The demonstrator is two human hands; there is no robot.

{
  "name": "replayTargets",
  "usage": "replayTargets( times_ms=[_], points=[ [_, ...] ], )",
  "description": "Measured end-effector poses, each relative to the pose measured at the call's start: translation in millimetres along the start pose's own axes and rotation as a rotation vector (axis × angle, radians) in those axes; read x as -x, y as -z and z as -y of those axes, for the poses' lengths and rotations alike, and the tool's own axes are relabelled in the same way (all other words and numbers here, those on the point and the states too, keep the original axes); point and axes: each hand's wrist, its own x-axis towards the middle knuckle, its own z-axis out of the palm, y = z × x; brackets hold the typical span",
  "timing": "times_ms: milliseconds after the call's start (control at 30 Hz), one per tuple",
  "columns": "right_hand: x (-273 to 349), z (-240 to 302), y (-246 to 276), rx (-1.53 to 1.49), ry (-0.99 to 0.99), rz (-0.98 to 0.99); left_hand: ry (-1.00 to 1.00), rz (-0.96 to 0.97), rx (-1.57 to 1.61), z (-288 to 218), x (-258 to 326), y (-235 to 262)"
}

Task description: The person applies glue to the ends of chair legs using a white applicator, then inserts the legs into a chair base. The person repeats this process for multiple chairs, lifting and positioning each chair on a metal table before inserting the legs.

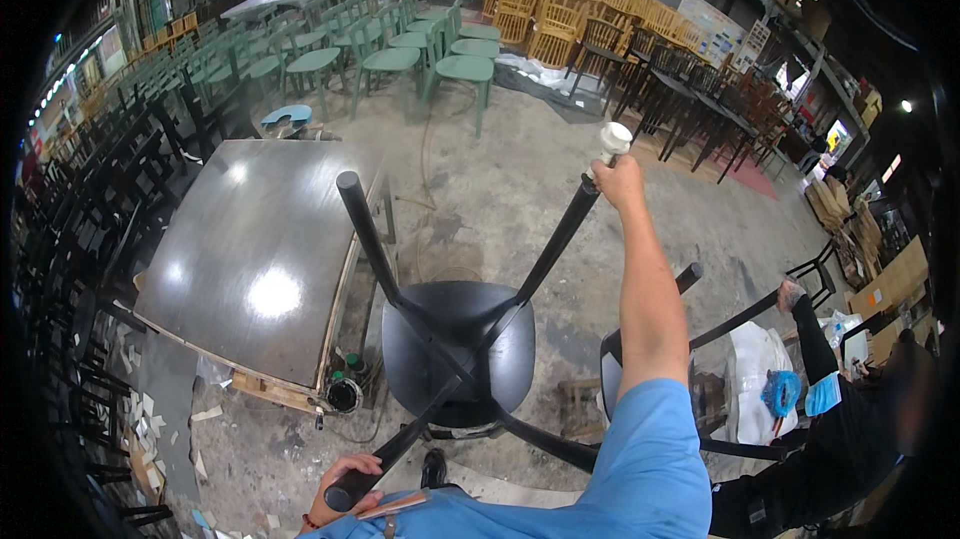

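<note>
- The black chair [458, 349] is upside down in front of the person, legs up, so the leg tips are easy to reach.
- The left hand [345, 481] has its fingers wrapped around one leg to keep the chair steady.
- The right hand [618, 182] has its fingers closed on a white tool [612, 142], held at another leg's tip.

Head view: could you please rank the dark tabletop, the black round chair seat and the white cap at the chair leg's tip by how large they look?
1. Dark tabletop, clearly largest.
2. Black round chair seat, though it sits nearer the camera, so its size is flattered.
3. White cap, smallest by far, just above the right hand.
</note>
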Motion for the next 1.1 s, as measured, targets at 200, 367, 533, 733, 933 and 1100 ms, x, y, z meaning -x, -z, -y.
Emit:
replayTargets(
  times_ms=[200,367,533,733,933,1100],
  points=[
    [10.1,3.1,10.7,0.186,0.046,-0.015,0.009,-0.020,0.022,-6.1,2.5,-3.8],
    [0.9,3.8,3.1,0.161,0.023,-0.039,0.012,0.003,0.036,-1.5,-1.0,-1.3],
    [2.4,9.9,4.2,0.152,0.007,0.154,0.012,-0.022,-0.001,-8.0,4.6,-3.9],
    [3.0,-2.2,16.2,-0.078,-0.039,0.019,-0.024,0.036,0.020,-5.4,-2.2,-1.5],
    [10.9,1.5,40.2,0.278,0.199,-0.157,-0.005,0.016,-0.002,-9.2,2.9,-1.9],
    [11.7,11.2,33.7,0.108,-0.020,0.021,-0.003,0.035,0.005,-6.1,1.7,-0.1]
  ],
)
